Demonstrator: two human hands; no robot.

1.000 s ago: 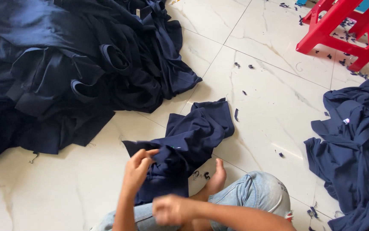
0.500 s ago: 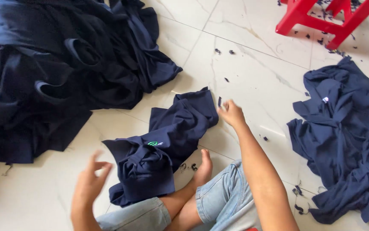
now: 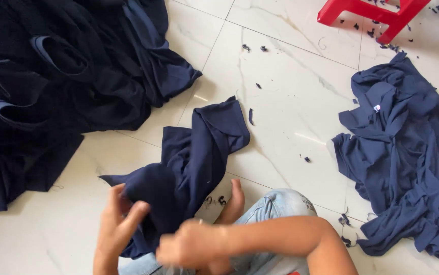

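A crumpled navy garment (image 3: 199,147) lies on the white tiled floor in front of me, its near end bunched between my hands. My left hand (image 3: 117,224) grips the garment's near left edge, fingers curled on the cloth. My right hand (image 3: 191,247) is a blurred fist closed on the near end of the same garment, with its forearm crossing my lap. My bare foot (image 3: 235,201) and my knee in light jeans (image 3: 280,203) sit just right of the garment.
A large heap of dark navy garments (image 3: 51,86) fills the left side. A smaller pile of navy garments (image 3: 403,153) lies at the right. A red plastic stool (image 3: 372,12) stands at the top right. Small fabric scraps (image 3: 252,48) dot the tiles.
My right hand has pulled back from the garment's far end to its near end. My left hand, open half a second ago, has closed on the cloth, and the garment has been drawn out and shifted.
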